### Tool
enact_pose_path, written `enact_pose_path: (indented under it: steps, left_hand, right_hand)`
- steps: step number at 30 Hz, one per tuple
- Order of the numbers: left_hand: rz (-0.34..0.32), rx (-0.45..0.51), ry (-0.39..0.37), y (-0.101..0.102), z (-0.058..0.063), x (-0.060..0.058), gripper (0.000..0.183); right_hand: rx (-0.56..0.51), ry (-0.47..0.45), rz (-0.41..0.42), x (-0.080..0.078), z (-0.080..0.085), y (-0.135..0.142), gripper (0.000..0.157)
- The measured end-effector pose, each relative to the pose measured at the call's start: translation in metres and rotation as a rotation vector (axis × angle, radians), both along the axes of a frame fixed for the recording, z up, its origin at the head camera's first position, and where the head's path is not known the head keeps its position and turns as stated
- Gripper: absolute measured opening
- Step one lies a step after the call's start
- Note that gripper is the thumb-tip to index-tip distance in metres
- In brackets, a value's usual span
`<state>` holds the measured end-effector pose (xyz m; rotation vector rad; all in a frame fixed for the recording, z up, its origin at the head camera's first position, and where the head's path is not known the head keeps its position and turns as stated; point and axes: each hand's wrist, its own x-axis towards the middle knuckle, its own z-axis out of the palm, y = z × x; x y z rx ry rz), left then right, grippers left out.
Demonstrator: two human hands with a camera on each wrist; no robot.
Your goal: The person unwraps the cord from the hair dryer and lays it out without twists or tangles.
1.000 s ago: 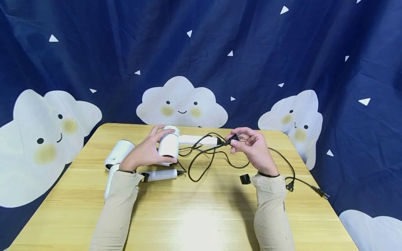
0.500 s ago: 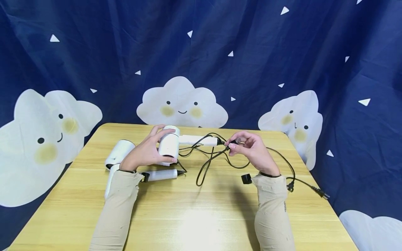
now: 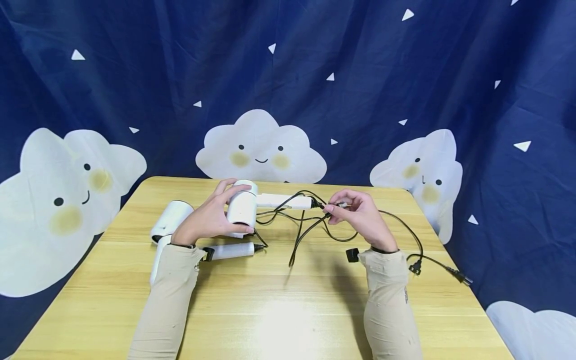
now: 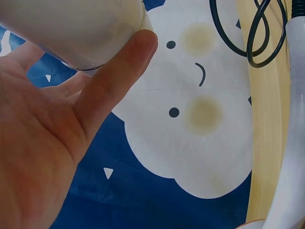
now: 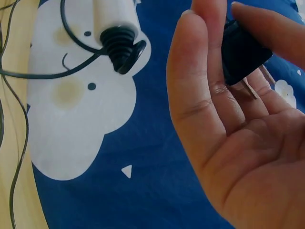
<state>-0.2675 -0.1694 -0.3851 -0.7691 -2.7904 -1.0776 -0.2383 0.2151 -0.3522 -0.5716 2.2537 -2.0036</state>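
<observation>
My left hand point(image 3: 204, 217) grips the white barrel of a hair dryer point(image 3: 242, 209), thumb on the near side and fingers over the far side. The handle of this dryer points right, with a black cord running from its end. In the left wrist view the thumb lies along the barrel point(image 4: 86, 28). My right hand point(image 3: 362, 217) pinches a black power plug point(image 5: 243, 52) between thumb and fingers, its metal prongs pointing towards the palm. The cord point(image 3: 302, 235) hangs from this hand in a narrow loop over the table.
Another white hair dryer point(image 3: 172, 220) lies at the left, partly behind the left forearm. A greyish-white handle point(image 3: 231, 251) with a cord lies in front of the gripped dryer. Two more plugs, one a black plug point(image 3: 415, 267), lie at the right of the wooden table point(image 3: 252, 300).
My right hand has dipped slightly and the plug has turned in its fingers. The hanging cord loop has become narrower and moved right. My left hand has stayed put on the dryer.
</observation>
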Motion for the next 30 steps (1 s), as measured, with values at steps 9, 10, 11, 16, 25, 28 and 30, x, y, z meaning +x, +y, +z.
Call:
enact_pose_path:
  steps: [9, 10, 11, 16, 25, 28, 30]
  left_hand:
    - [0.002, 0.012, -0.016, -0.001, 0.001, 0.001, 0.106]
    - [0.001, 0.013, -0.016, -0.002, 0.001, 0.001, 0.106]
    - [0.001, 0.013, -0.017, -0.002, 0.001, 0.001, 0.106]
    - [0.004, 0.006, -0.019, -0.001, 0.001, 0.001, 0.106]
    - [-0.006, 0.008, -0.029, 0.001, 0.003, 0.002, 0.106]
    - [-0.012, 0.011, -0.032, 0.001, 0.002, 0.002, 0.106]
    - [-0.015, 0.011, -0.032, 0.002, 0.002, 0.002, 0.106]
  right_hand:
    - [0.009, -0.053, -0.027, -0.007, -0.006, 0.005, 0.032]
    - [0.021, -0.058, -0.038, -0.008, -0.006, 0.006, 0.031]
    - [0.038, -0.058, -0.049, -0.008, -0.007, 0.006, 0.03]
    - [0.12, -0.05, -0.115, -0.01, -0.01, 0.011, 0.028]
    - [0.193, -0.011, -0.182, -0.012, -0.013, 0.016, 0.024]
    - [0.196, -0.006, -0.205, -0.013, -0.013, 0.017, 0.022]
    - [0.198, -0.014, -0.221, -0.013, -0.013, 0.017, 0.027]
